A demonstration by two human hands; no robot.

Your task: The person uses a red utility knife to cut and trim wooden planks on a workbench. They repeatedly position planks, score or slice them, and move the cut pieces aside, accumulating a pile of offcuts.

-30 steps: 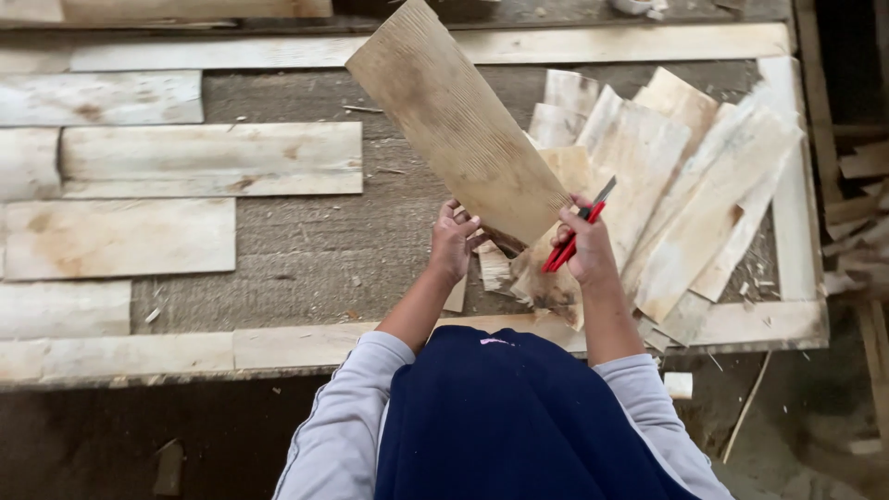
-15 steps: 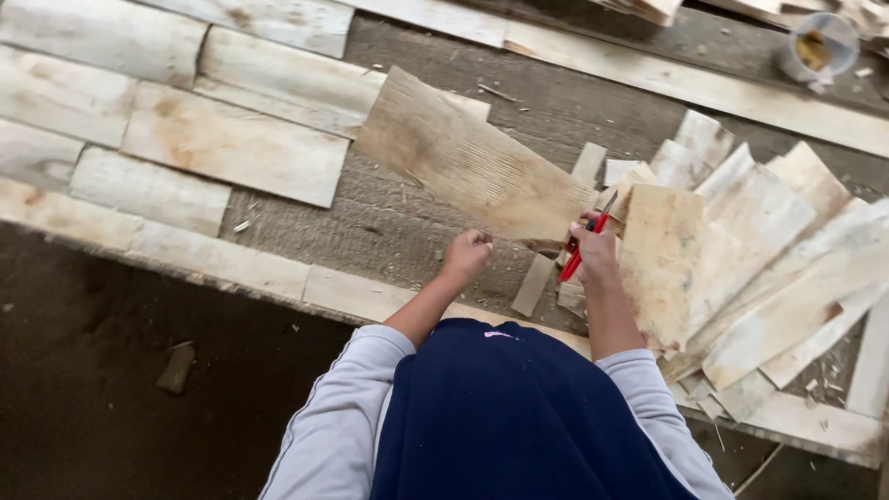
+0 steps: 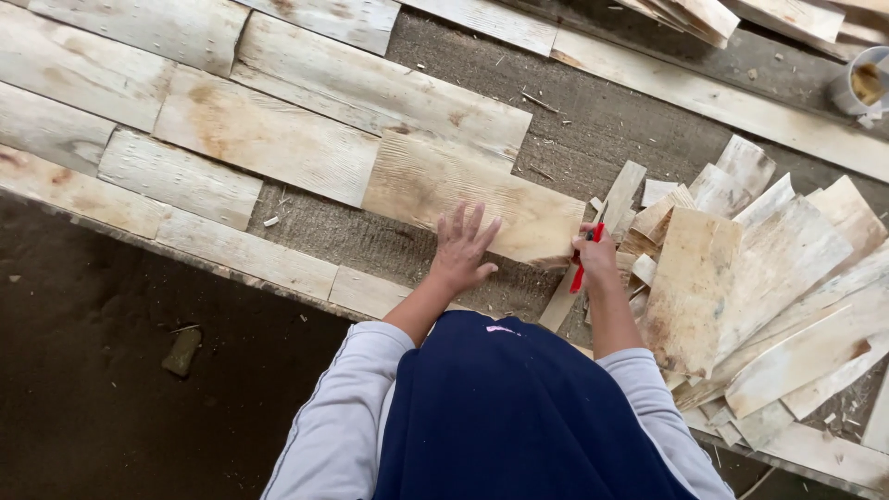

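Change: The wooden board [image 3: 463, 190] was lifted up at a slant a moment ago. Now it lies flat on the bench [image 3: 593, 120], in line with the other boards to its left.
What that means: The board looks set in its place. It touches the long row of boards [image 3: 269, 134] at its left end.
Left hand: The left hand [image 3: 463, 252] lies flat on the near edge of the board. Its fingers [image 3: 460, 222] are spread apart and press down. They hold nothing.
Right hand: The right hand [image 3: 597, 255] is at the right end of the board. Its fingers are closed around a red pencil [image 3: 582, 268], which points down and toward the person.
Pile: A heap of short wood pieces [image 3: 750, 268] lies just to the right of the right hand.
Far right: A small round tin [image 3: 861, 83] stands at the far right corner. The picture edge cuts it off.
Hidden: The tip of the red pencil is hard to see against the wood. The right end of the board is partly behind the right hand. The dark blue top [image 3: 519, 417] hides the near edge of the bench below it.
Hard to tell: I cannot tell if any line is drawn on the board.
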